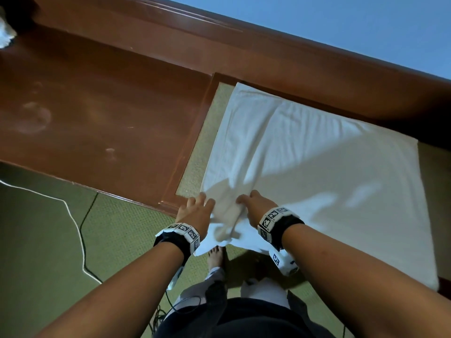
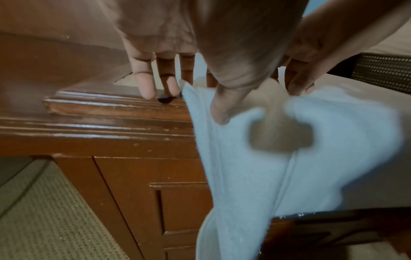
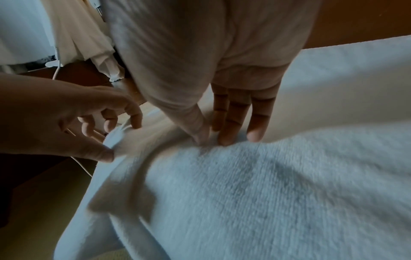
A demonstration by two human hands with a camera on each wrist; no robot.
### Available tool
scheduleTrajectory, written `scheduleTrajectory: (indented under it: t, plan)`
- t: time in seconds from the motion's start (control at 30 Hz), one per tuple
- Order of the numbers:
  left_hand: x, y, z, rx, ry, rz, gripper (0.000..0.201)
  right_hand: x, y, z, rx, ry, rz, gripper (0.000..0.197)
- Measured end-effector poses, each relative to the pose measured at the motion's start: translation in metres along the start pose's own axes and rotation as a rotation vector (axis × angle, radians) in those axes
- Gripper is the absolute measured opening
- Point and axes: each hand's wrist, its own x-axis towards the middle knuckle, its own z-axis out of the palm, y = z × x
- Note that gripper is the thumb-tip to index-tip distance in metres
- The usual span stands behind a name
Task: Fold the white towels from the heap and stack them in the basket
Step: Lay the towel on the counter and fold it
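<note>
A white towel (image 1: 305, 154) lies spread over the woven inset of a brown wooden table (image 1: 97, 106), and its near edge hangs off the front. Both hands are at the towel's near left corner, a hand's width apart. My left hand (image 1: 195, 211) pinches the towel's edge (image 2: 244, 167) between thumb and fingers; the left wrist view shows the thumb on top. My right hand (image 1: 253, 206) pinches a raised fold of the cloth (image 3: 266, 184) with thumb and fingertips (image 3: 224, 140). The towel bunches up between the two hands.
A scrap of white cloth (image 1: 6, 30) shows at the table's far left corner. A white cable (image 1: 78, 228) runs over the green woven floor mat. A bare foot (image 1: 216, 257) stands below the table's edge. A dark woven surface (image 2: 382, 73) lies beyond the towel.
</note>
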Motion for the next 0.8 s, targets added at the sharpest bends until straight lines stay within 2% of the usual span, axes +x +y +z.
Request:
scheduleTrajectory:
  t: [0.17, 0.33, 0.5, 0.6, 0.7, 0.8]
  plan:
    - [0.0, -0.007, 0.001, -0.012, 0.003, -0.021, 0.039, 0.01, -0.004, 0.006, -0.015, 0.057, -0.014, 0.03]
    - [-0.012, -0.019, 0.007, -0.282, 0.0, -0.148, 0.021, 0.015, -0.007, 0.005, 0.0, 0.06, 0.014, 0.024]
    - [-0.026, -0.029, 0.015, -0.234, -0.05, -0.151, 0.022, 0.014, -0.02, 0.003, 0.088, 0.092, 0.014, 0.014]
    - [-0.029, -0.035, 0.019, -0.367, -0.054, -0.209, 0.018, 0.011, -0.025, 0.007, 0.132, 0.103, 0.003, 0.016]
    - [-0.028, -0.028, 0.016, -0.559, 0.022, -0.206, 0.012, 0.006, -0.027, 0.013, 0.145, 0.088, -0.008, 0.024]
    - [-0.023, -0.013, 0.008, -0.653, 0.006, -0.333, 0.018, -0.001, -0.022, 0.016, 0.164, 0.093, 0.013, 0.04]
